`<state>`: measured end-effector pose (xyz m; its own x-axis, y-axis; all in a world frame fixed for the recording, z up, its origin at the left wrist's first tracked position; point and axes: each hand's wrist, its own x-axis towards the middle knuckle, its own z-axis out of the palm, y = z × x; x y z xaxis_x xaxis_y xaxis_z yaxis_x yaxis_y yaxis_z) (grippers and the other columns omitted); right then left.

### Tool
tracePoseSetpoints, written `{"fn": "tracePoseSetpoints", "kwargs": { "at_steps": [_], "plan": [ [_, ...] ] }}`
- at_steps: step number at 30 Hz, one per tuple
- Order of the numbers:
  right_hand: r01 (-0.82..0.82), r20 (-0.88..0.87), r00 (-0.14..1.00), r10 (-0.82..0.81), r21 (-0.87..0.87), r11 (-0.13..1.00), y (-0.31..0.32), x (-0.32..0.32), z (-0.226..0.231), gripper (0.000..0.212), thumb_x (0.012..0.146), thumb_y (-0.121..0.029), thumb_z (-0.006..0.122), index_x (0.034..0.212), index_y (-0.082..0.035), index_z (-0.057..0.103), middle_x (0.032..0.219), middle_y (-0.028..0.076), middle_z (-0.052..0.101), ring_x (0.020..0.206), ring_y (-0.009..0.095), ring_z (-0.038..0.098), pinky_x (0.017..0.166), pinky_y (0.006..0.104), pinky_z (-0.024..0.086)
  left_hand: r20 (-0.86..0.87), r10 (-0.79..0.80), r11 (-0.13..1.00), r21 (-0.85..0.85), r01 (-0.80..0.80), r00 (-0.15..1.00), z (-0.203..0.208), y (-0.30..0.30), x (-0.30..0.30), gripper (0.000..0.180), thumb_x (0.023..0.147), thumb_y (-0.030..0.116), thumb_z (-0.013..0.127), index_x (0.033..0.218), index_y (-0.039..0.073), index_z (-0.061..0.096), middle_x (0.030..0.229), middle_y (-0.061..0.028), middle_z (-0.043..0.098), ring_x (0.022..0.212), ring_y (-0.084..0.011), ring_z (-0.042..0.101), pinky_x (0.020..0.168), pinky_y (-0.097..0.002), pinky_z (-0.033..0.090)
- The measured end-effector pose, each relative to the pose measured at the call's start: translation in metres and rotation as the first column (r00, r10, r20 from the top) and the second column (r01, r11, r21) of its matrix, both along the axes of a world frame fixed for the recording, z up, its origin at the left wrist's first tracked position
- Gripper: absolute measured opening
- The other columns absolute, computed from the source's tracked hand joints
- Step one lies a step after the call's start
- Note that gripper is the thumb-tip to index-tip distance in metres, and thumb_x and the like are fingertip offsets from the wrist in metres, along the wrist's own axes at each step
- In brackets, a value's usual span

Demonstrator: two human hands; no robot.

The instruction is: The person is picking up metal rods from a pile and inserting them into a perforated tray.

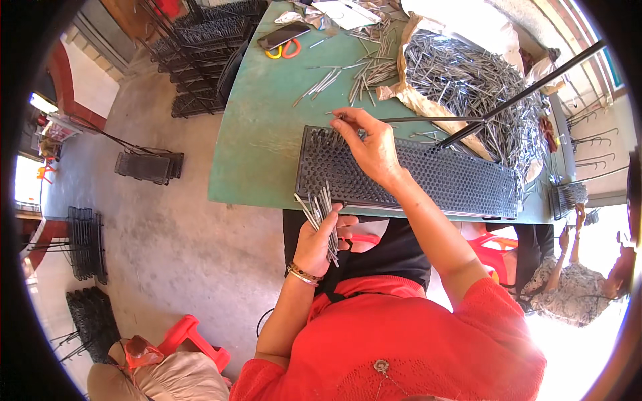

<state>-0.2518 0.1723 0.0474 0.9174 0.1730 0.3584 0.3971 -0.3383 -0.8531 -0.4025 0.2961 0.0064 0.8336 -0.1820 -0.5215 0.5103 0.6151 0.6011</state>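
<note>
In my left hand (315, 246) is a bundle of thin metal rods (314, 208), fanned upward from the closed fingers, just off the table's near edge. My right hand (373, 144) is above the left end of a long black rack (435, 175) full of round holes. Its thumb and forefinger are pinched together on a thin metal rod, of which only a small tip shows. Several rods stand upright in the holes at the rack's left end (326, 142), partly under my right hand. The rack lies along the near edge of the green table (257, 134).
A large heap of loose rods (461, 73) lies on brown paper at the far right. Scissors (284, 49) and a phone (283, 35) are at the far left. A black bar (521, 93) slants above the rack. Black racks (200, 60) stand on the floor; other people sit nearby.
</note>
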Motion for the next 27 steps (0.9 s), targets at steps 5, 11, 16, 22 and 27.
{"fn": "tracePoseSetpoints", "kwargs": {
  "at_steps": [5, 11, 16, 22, 27],
  "plan": [
    [-0.023, 0.046, 0.999, 0.024, -0.020, 1.000, -0.002, 0.004, 0.000, 0.021, 0.084, -0.010, 0.066, 0.103, -0.002, 0.064, 0.084, 0.008, 0.067, 0.076, 0.013, 0.062, 0.071, 0.0277, 0.048, 0.002, -0.018, 0.999, 0.031, 0.018, 1.000, -0.002, 0.004, 0.002, 0.027, 0.094, 0.023, 0.052, 0.113, 0.004, 0.051, 0.089, -0.0129, 0.067, 0.064, -0.0107, 0.061, 0.049, -0.0228, 0.050],
    [-0.049, 0.135, 0.989, 0.065, -0.117, 0.992, 0.000, 0.006, -0.002, 0.020, 0.083, -0.012, 0.066, 0.101, -0.004, 0.064, 0.086, 0.010, 0.067, 0.079, 0.023, 0.062, 0.073, 0.0328, 0.048, 0.029, -0.065, 0.996, 0.068, 0.063, 0.997, -0.004, 0.009, 0.003, 0.027, 0.093, 0.023, 0.055, 0.112, 0.004, 0.051, 0.086, -0.0126, 0.066, 0.063, -0.0109, 0.060, 0.048, -0.0231, 0.049],
    [-0.052, 0.222, 0.971, 0.087, -0.161, 0.986, 0.001, 0.008, -0.011, 0.019, 0.082, -0.013, 0.065, 0.099, -0.005, 0.063, 0.086, 0.010, 0.067, 0.080, 0.028, 0.061, 0.077, 0.0366, 0.044, 0.022, -0.060, 0.995, 0.076, 0.058, 0.998, -0.002, 0.008, 0.003, 0.026, 0.092, 0.023, 0.055, 0.110, 0.004, 0.053, 0.086, -0.0114, 0.066, 0.065, -0.0107, 0.061, 0.048, -0.0228, 0.050],
    [0.015, 0.260, 0.965, 0.041, -0.211, 0.977, 0.001, 0.003, -0.023, 0.022, 0.079, -0.010, 0.069, 0.100, -0.008, 0.065, 0.086, 0.005, 0.068, 0.080, 0.021, 0.061, 0.079, 0.0324, 0.044, 0.042, -0.040, 0.994, 0.107, 0.035, 0.998, -0.005, 0.006, 0.002, 0.027, 0.094, 0.023, 0.053, 0.112, 0.004, 0.053, 0.088, -0.0109, 0.065, 0.067, -0.0105, 0.062, 0.051, -0.0221, 0.051],
    [0.060, 0.415, 0.907, 0.070, -0.292, 0.955, -0.001, 0.000, -0.025, 0.022, 0.076, -0.009, 0.070, 0.097, -0.009, 0.066, 0.084, 0.004, 0.066, 0.079, 0.022, 0.058, 0.077, 0.0331, 0.041, 0.090, -0.089, 0.991, 0.104, 0.080, 0.992, -0.005, 0.006, 0.004, 0.030, 0.094, 0.025, 0.053, 0.115, 0.003, 0.051, 0.092, -0.0115, 0.065, 0.070, -0.0122, 0.063, 0.054, -0.0230, 0.052]
  ]
}}
